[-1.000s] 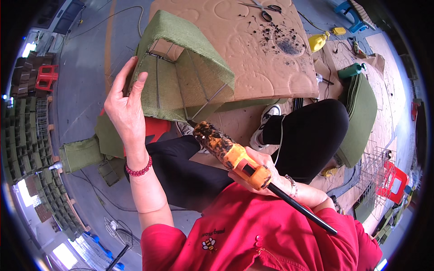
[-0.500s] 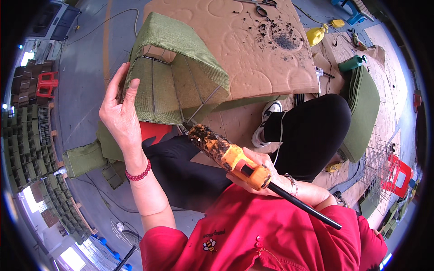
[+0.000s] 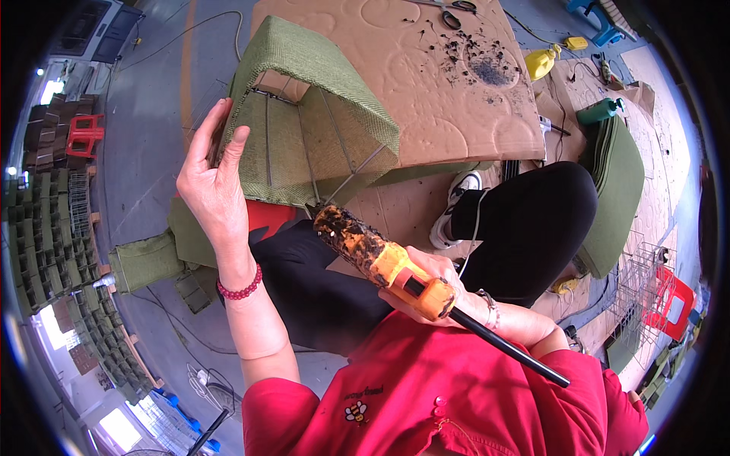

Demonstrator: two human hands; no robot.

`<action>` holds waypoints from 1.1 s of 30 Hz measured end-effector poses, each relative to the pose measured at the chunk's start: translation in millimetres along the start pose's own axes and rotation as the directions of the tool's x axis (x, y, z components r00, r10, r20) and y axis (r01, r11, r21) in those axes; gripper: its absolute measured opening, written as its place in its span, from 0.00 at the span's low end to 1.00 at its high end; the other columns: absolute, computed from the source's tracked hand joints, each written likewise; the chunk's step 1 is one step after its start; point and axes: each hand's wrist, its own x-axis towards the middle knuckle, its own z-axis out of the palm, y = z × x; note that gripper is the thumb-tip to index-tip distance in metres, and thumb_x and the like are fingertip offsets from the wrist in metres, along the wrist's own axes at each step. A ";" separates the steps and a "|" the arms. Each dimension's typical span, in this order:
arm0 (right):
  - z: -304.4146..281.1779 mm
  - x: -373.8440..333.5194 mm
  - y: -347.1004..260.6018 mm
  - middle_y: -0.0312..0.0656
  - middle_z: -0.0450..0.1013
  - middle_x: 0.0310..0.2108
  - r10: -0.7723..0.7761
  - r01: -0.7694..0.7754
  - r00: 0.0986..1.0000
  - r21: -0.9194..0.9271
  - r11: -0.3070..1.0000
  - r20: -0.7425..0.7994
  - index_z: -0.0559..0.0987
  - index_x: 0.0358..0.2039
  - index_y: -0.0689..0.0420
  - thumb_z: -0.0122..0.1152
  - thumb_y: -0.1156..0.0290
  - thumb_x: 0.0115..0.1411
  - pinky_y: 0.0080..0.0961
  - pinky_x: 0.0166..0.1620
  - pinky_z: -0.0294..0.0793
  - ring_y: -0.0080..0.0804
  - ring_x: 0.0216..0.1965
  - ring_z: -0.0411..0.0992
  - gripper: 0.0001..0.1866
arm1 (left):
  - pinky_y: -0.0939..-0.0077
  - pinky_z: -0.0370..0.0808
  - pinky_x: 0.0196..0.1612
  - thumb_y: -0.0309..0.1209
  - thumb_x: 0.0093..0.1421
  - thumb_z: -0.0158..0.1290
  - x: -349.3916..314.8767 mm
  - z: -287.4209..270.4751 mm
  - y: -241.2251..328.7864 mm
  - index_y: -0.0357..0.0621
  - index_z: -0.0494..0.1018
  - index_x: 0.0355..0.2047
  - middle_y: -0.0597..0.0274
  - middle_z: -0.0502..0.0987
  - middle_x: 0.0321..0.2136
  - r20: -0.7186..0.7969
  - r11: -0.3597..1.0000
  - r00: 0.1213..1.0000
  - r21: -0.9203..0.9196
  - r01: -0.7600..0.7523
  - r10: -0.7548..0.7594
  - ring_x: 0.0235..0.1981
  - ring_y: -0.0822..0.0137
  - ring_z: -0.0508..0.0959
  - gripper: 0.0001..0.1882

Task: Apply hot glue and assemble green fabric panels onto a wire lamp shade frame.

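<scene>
At the near left of the cardboard (image 3: 456, 140), I see the green fabric box (image 3: 304, 57) open toward my camera; the left hand (image 3: 215, 186) meets its left edge, thumb and fingers parted, though I cannot tell whether they pinch it. My right hand (image 3: 437, 264) wraps the orange glue gun (image 3: 374, 252), tip near the box's lower rim, with roomy grey floor (image 3: 148, 140) leftward and scissors (image 3: 452, 20) beyond.

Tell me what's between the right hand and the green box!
In the head view, the orange tool lies between the right hand and the green box.
</scene>
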 end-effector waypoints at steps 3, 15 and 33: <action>4.3 -0.2 6.1 0.45 0.65 0.26 -0.031 0.031 0.999 0.066 0.997 -0.009 0.69 0.31 0.59 0.70 0.72 0.54 0.31 0.30 0.66 0.45 0.26 0.68 0.15 | 0.77 0.72 0.55 0.30 0.61 0.62 0.1 -0.2 -1.5 0.32 0.75 0.54 0.56 0.80 0.48 0.005 1.000 1.000 -0.006 0.013 -0.013 0.48 0.71 0.77 0.23; 11.5 0.8 13.3 0.44 0.64 0.27 -0.018 0.018 1.000 0.138 0.990 -0.007 0.68 0.32 0.60 0.67 0.69 0.58 0.29 0.32 0.64 0.40 0.27 0.66 0.15 | 0.74 0.71 0.57 0.30 0.61 0.62 0.8 0.5 0.8 0.32 0.74 0.55 0.54 0.79 0.49 0.014 1.000 1.000 -0.002 0.025 -0.025 0.50 0.69 0.77 0.23; 0.2 -22.2 20.9 0.44 0.68 0.24 0.056 -0.059 0.998 -0.163 0.985 -0.023 0.70 0.34 0.58 0.72 0.69 0.52 0.35 0.28 0.69 0.47 0.26 0.72 0.18 | 0.74 0.72 0.58 0.29 0.61 0.62 4.2 4.5 7.0 0.32 0.75 0.54 0.53 0.79 0.50 0.016 1.000 1.000 0.002 0.007 -0.007 0.52 0.67 0.77 0.22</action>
